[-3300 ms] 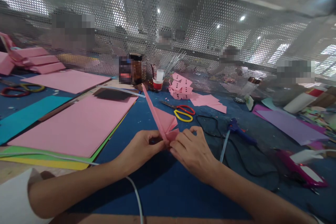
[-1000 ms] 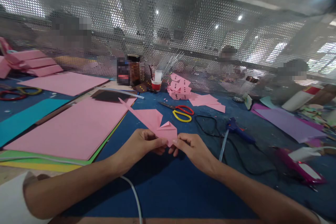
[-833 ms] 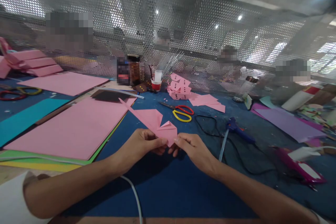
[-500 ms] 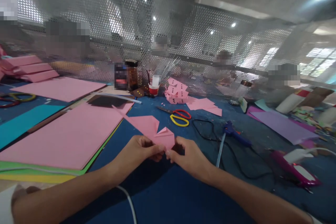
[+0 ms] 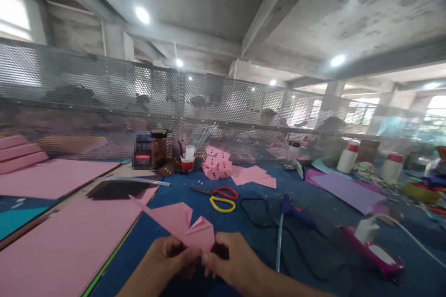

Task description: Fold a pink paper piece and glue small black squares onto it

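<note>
A folded pink paper piece point(image 5: 174, 220), with a long pointed tip at the left and a raised fold near its right end, is held between both hands low in the view. My left hand point(image 5: 167, 260) pinches its lower edge with thumb and fingers. On the right corner, my right hand point(image 5: 235, 257) is closed, its fingertips meeting those of the left. Beyond the paper lie scissors point(image 5: 221, 198) with one red and one yellow handle loop. A blue glue gun point(image 5: 296, 211) with a long clear glue stick rests to the right.
Pink sheets point(image 5: 76, 236) are stacked at left. Further back stand pink pieces with black dots point(image 5: 218, 164), a red and white cup point(image 5: 187, 163) and a brown jar point(image 5: 159, 148). Purple sheets point(image 5: 344, 189) and a magenta power strip point(image 5: 376, 253) lie right. A perforated metal screen point(image 5: 240, 106) closes the back.
The view has tilted up, so the table and hands appear lower and more ceiling shows. Both hands keep their hold on the folded pink paper, whose shape looks unchanged.
</note>
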Tool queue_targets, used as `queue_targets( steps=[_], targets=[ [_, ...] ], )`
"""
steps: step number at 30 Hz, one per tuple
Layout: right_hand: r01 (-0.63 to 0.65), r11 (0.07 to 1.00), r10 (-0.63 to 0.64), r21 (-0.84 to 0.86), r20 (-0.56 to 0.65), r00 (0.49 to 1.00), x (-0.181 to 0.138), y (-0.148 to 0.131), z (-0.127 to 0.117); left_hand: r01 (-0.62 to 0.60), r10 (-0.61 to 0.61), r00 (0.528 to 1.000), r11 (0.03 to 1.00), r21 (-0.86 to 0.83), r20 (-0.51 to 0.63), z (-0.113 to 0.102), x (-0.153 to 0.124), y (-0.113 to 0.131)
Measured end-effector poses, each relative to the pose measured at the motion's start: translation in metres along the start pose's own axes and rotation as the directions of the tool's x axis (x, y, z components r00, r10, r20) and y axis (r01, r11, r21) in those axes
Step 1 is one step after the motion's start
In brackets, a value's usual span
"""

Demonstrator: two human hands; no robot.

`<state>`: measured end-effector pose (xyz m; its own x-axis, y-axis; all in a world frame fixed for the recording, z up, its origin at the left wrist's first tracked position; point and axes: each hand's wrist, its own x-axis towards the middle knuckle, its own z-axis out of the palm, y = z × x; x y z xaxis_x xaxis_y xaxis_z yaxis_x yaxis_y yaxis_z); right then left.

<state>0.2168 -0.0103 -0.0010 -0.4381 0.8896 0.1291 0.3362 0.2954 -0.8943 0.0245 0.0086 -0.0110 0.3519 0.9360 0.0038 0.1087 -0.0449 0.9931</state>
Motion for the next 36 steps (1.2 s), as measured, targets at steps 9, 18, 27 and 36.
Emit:
queue_targets(
  steps=[9, 18, 27, 36],
  targets=[
    [0.056, 0.998, -0.055, -0.032, 0.025, 0.998, 0.000, 0.000, 0.001, -0.040, 0.047, 0.997, 0.991, -0.126, 0.053, 0.006, -0.008, 0.009],
    [0.077, 0.997, -0.076, -0.025, 0.038, 0.996, -0.001, 0.000, -0.001, -0.079, 0.082, 0.997, 0.989, -0.127, 0.016, 0.007, -0.009, 0.012],
    [0.076, 0.997, -0.076, 0.020, -0.002, 0.997, 0.002, 0.002, 0.002, -0.099, 0.106, 0.993, 0.987, -0.123, 0.049, 0.011, -0.014, 0.014],
    [0.043, 0.997, -0.045, 0.067, 0.026, 0.999, -0.001, -0.003, -0.001, -0.058, 0.065, 0.996, 0.990, -0.127, 0.053, 0.007, -0.012, 0.016]
  ],
)
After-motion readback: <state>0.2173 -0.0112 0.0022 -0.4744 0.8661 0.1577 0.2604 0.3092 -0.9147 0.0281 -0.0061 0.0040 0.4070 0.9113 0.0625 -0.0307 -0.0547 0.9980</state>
